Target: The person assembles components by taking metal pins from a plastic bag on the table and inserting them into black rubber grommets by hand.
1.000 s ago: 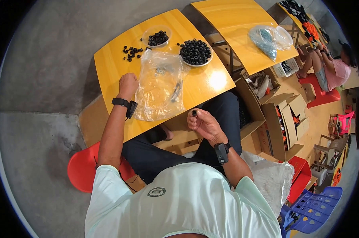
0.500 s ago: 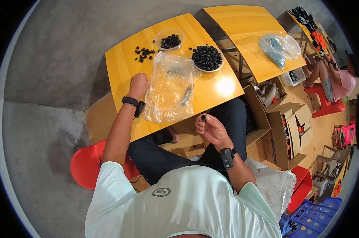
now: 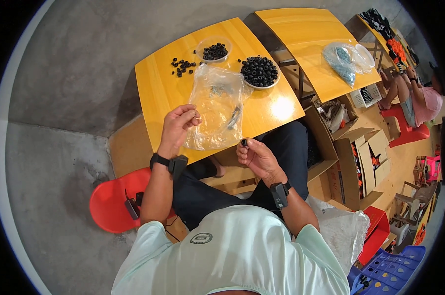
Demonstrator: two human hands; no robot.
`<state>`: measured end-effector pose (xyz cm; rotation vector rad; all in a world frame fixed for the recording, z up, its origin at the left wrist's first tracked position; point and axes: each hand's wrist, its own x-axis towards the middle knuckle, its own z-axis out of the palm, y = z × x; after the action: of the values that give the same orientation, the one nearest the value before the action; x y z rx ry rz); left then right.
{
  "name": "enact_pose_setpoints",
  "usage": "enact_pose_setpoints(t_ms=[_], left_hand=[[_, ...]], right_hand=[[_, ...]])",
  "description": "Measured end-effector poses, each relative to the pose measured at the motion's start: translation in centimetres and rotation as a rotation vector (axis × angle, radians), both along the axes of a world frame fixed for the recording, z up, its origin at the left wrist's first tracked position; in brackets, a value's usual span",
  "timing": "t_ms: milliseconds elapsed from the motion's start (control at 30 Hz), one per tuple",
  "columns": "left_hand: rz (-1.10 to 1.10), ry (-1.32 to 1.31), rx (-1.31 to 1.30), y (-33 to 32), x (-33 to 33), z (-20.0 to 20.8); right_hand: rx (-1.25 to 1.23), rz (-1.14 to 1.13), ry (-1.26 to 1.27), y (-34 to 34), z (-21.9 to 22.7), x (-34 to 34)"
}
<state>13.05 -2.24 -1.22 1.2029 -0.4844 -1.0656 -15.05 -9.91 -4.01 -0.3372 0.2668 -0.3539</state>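
Between the thumb and fingers of my right hand (image 3: pixel 260 160) is a small black ring-shaped part (image 3: pixel 244 142) with a hole in its end, held just off the table's near edge. My left hand (image 3: pixel 179 127) is over the clear plastic bag (image 3: pixel 213 132), thumb and forefinger pinched together; whatever is between them is too small to make out. Small metal pieces (image 3: pixel 233 118) lie in or on the bag. Beyond it, a heaped bowl (image 3: pixel 274 84) of black parts stands at the right. A clear tub (image 3: pixel 199 54) holds fewer of them, with several loose black parts (image 3: pixel 182 66) beside it.
My yellow table (image 3: pixel 158 83) stands beside a second one (image 3: pixel 301 37) carrying a bag of bluish pieces (image 3: pixel 341 61). Cardboard boxes (image 3: pixel 348 169) stand on the floor to my right. A person in pink (image 3: pixel 423 103) sits at the far right. A red stool (image 3: pixel 107 206) is at my left.
My left hand has moved right and nearer from the bag's left edge, its closed fist now a pinch. My right hand has lifted the black part slightly, a little to the left.
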Motion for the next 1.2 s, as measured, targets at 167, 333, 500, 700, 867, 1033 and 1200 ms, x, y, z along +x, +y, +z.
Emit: enact_pose_setpoints(t_ms=[167, 333, 500, 700, 867, 1033, 1200], left_hand=[[-0.036, 0.134, -0.117, 1.2, -5.3, 1.6], [-0.039, 0.104, -0.138, 1.4, -9.2, 3.0], [-0.005, 0.033, -0.121, 1.2, -11.9, 3.4], [0.027, -0.116, -0.103, 1.4, -13.4, 4.0], [0.029, -0.274, -0.099, 1.8, -14.0, 4.2], [0.079, -0.477, -0.132, 2.2, -14.5, 4.1], [0.117, -0.559, -0.163, 2.2, -14.4, 3.6]], right_hand=[[0.004, 0.002, 0.018, 0.3, 0.8, 1.4], [0.006, 0.009, -0.037, 0.9, 1.6, 2.0], [-0.002, -0.010, -0.035, 1.4, 2.0, 1.8], [-0.005, -0.044, -0.026, 1.8, 2.0, 1.4], [0.008, -0.094, -0.029, 2.3, 2.0, 1.5], [0.044, -0.113, -0.032, 2.8, 2.4, 1.7], [0.063, -0.124, -0.047, 2.8, 2.3, 1.7]])
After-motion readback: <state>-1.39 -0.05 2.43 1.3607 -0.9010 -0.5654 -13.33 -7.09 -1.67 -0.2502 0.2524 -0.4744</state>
